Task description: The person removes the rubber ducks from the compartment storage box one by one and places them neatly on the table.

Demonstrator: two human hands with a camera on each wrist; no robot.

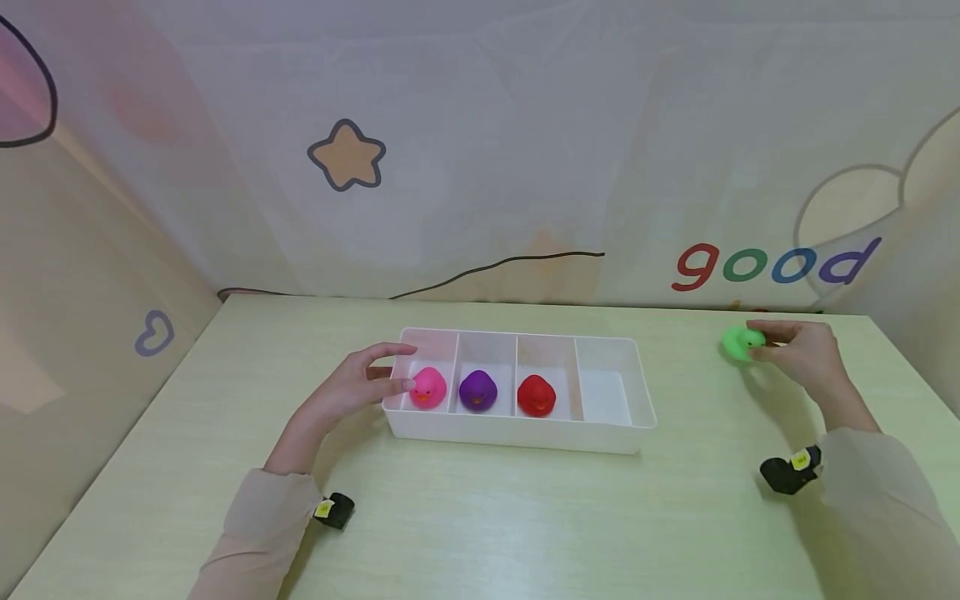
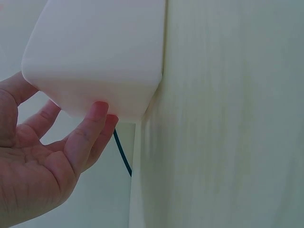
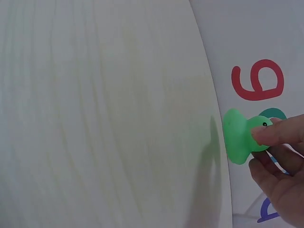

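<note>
My right hand [image 1: 810, 354] pinches a green rubber duck [image 1: 737, 343] by its head, between thumb and fingers, at the far right of the table. In the right wrist view the green duck [image 3: 236, 137] shows its flared body facing away from the palm. At the left end of a white divided box [image 1: 517, 432], my left hand [image 1: 348, 387] holds the rim and end wall. The left wrist view has its fingertips [image 2: 98, 110] against the outer wall. Left to right, separate compartments hold a pink duck [image 1: 428, 388], a purple duck [image 1: 477, 391] and a red duck [image 1: 536, 396].
The box stands on a pale wooden table [image 1: 480, 517]. Behind it rises a printed cloth backdrop [image 1: 480, 150] with a star and the word "good". Each wrist wears a small black camera, such as the right one [image 1: 787, 473].
</note>
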